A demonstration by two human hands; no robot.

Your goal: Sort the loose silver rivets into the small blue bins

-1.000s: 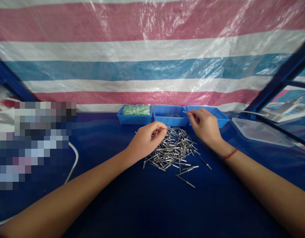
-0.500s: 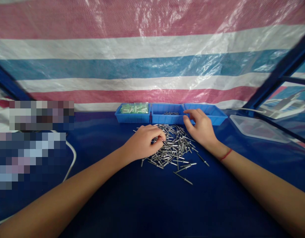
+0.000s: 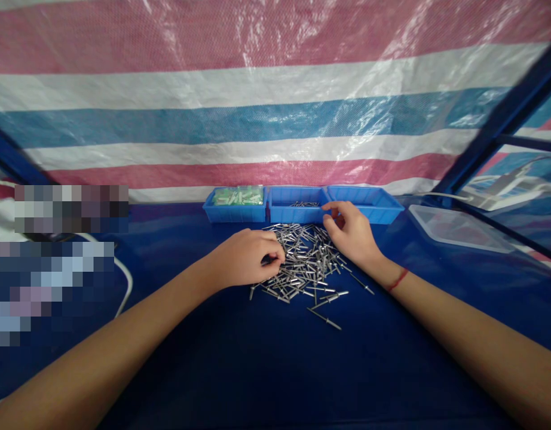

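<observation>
A loose heap of silver blind rivets (image 3: 309, 263) lies on the blue tabletop between my hands. My left hand (image 3: 246, 258) is over the heap's left side, its fingers curled in and the thumb brought close to them. Whatever those fingertips hold, if anything, is hidden. At the heap's upper right is my right hand (image 3: 354, 233), with thumb and forefinger apart and nothing visible between them. Those fingertips are by the front right corner of the middle blue bin (image 3: 297, 215), in which a few rivets lie.
A left blue bin (image 3: 235, 214) holds green and clear small pieces. Another blue bin (image 3: 378, 212) stands on the right. Beyond it lie a clear plastic lid (image 3: 459, 227) and a white power strip (image 3: 499, 188). A white cable (image 3: 128, 280) curves at left. Striped sheeting (image 3: 257, 125) hangs behind.
The view has shifted slightly. My left hand has drawn a little to the left over the rivets. The right thumb and forefinger have come somewhat nearer each other beside the middle bin.
</observation>
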